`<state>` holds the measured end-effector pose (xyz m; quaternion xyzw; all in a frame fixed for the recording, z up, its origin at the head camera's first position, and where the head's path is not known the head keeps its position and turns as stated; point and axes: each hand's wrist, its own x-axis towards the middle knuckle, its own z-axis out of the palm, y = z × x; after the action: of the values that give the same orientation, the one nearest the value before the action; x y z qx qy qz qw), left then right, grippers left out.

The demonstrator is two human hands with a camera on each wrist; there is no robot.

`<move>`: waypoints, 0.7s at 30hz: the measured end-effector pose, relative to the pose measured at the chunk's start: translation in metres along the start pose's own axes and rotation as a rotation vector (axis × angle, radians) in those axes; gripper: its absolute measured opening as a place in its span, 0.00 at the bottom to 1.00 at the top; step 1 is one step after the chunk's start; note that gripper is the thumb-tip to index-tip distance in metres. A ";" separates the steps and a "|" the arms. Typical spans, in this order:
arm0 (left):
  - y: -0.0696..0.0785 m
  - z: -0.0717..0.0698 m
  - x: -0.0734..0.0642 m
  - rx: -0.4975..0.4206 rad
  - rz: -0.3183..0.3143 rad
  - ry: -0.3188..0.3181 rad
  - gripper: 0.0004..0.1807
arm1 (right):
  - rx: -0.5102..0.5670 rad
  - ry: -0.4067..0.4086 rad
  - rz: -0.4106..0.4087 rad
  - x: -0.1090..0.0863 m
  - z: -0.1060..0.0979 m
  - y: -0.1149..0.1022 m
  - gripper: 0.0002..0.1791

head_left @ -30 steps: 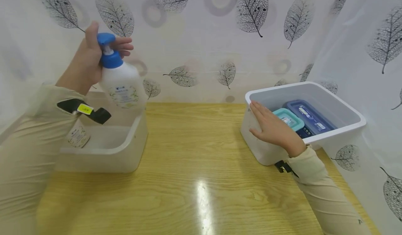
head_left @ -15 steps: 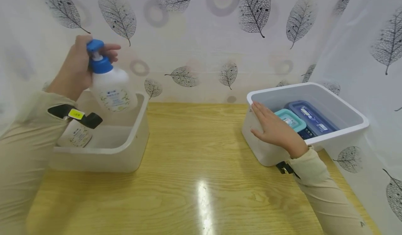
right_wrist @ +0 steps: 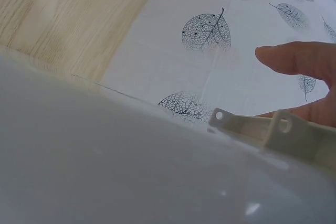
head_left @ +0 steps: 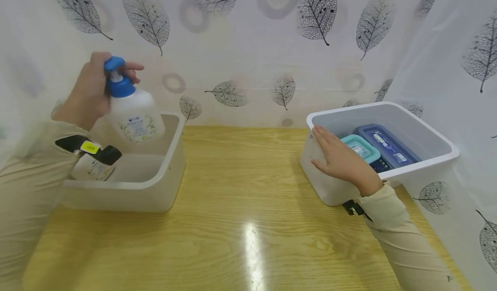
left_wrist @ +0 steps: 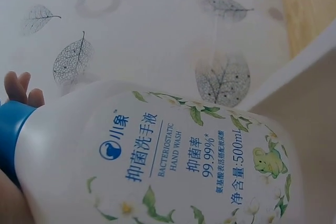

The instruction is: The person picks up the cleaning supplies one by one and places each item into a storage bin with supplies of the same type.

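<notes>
My left hand (head_left: pixel 87 93) grips a white hand wash bottle (head_left: pixel 136 116) by its blue pump collar and holds it tilted over the left white bin (head_left: pixel 176 137). In the left wrist view the bottle's (left_wrist: pixel 173 156) printed front, marked 500 mL, fills much of the picture. A second labelled container (head_left: pixel 101 170) lies in that bin, partly hidden behind the wrist strap. Over on the right, my right hand (head_left: pixel 343 160) rests with straight fingers against the side and rim of the right white bin (head_left: pixel 318 170); the right wrist view shows its thumb held away from the rim.
Inside the right bin sit a box with a teal lid (head_left: pixel 363 147) and a box with a dark blue lid (head_left: pixel 388 146). Both bins stand on a wooden table (head_left: pixel 240 174). A leaf-patterned sheet (head_left: pixel 252 58) hangs behind and along the right side.
My left hand has come down and a little to the left with the hand wash bottle, bringing it lower over the left bin. My right hand has kept its place on the right bin.
</notes>
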<state>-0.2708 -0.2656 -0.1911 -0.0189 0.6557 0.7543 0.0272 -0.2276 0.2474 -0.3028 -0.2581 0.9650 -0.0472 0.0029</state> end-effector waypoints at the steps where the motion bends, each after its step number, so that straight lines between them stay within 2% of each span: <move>1: -0.002 -0.001 0.000 0.018 0.000 -0.004 0.23 | 0.000 0.000 0.000 0.000 0.000 0.000 0.43; 6: -0.011 -0.005 0.000 0.048 -0.018 -0.022 0.23 | 0.000 -0.003 0.000 0.001 -0.001 -0.002 0.43; 13: -0.027 -0.008 -0.001 0.023 0.020 -0.038 0.24 | 0.001 -0.018 0.001 0.000 -0.002 -0.002 0.43; 17: -0.036 -0.010 -0.002 -0.005 -0.012 -0.039 0.24 | 0.006 -0.013 -0.003 0.000 -0.002 -0.003 0.43; 21: -0.045 -0.014 -0.003 0.018 -0.042 -0.049 0.25 | 0.017 -0.013 -0.003 0.000 -0.003 -0.003 0.43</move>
<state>-0.2653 -0.2730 -0.2377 -0.0137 0.6609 0.7480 0.0591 -0.2261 0.2449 -0.2997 -0.2597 0.9641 -0.0535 0.0114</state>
